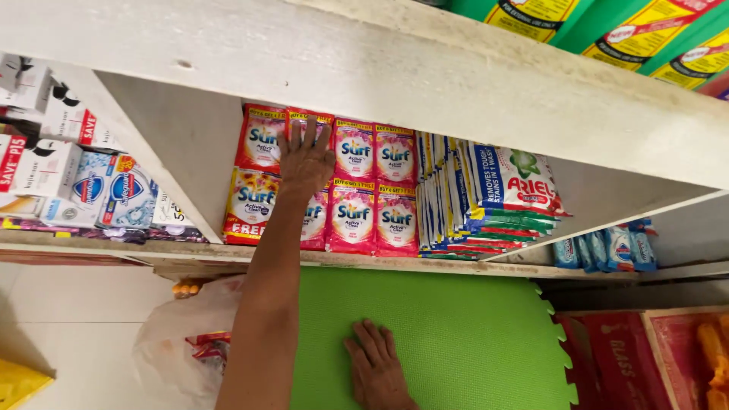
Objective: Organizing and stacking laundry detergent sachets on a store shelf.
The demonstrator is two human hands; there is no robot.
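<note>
The pink detergent packets stood in rows on the white shelf, and the left hand lay flat against them, fingers spread. The right hand pressed open-palmed on the green foam mat below. Blue-and-white packets leaned just beside.

Even, bright light fills the view, with soft shade under the shelf. Focus is sharp at the centre. Edges bend slightly.
</note>
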